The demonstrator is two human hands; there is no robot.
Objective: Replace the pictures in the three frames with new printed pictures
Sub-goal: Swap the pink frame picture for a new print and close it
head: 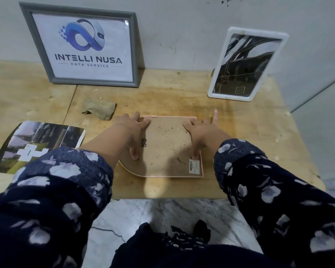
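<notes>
A pink-rimmed frame [166, 144] lies face down in the middle of the wooden table, its brown backing board up, with a barcode sticker at its near right corner. My left hand [132, 128] rests flat on the frame's left side, fingers spread, thumb pressing the board. My right hand [201, 130] lies on the right side, thumb pressing near the sticker, one finger pointing away. A grey frame [85, 47] with a logo print leans on the wall at back left. A white frame [246, 64] with a dark picture leans at back right. Printed pictures [37, 146] lie at the left.
A crumpled brown cloth [100, 110] lies just beyond my left hand. A small black clip [144, 142] sits on the backing board. The wooden table's [249, 132] near edge runs just below the frame, with marble floor [153, 215] beneath.
</notes>
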